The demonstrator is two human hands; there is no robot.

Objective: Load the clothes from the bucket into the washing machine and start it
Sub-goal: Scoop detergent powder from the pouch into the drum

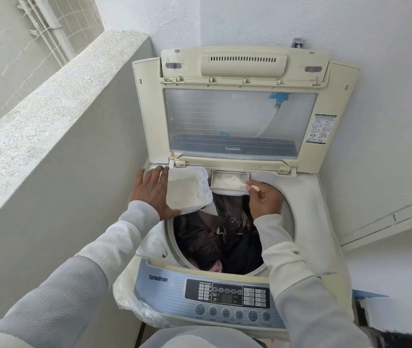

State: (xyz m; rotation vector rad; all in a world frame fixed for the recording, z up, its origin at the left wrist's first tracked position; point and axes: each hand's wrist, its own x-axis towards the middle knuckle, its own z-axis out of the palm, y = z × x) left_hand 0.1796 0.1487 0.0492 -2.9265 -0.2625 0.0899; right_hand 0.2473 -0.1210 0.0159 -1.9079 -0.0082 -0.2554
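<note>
The top-loading washing machine [310, 197] stands with its lid [240, 121] raised. Dark clothes [220, 237] fill the drum. My left hand [153, 190] grips a white tub of detergent powder [187, 192] over the drum's left rim. My right hand [265, 199] pinches a small white scoop [251, 186] at the open detergent drawer [228, 179], which holds white powder. The bucket is not in view.
The control panel [227, 295] with its row of round buttons faces me at the front. A speckled parapet wall [49, 116] runs along the left. White walls close in behind and to the right. A plastic cover [129, 295] hangs off the machine's front left.
</note>
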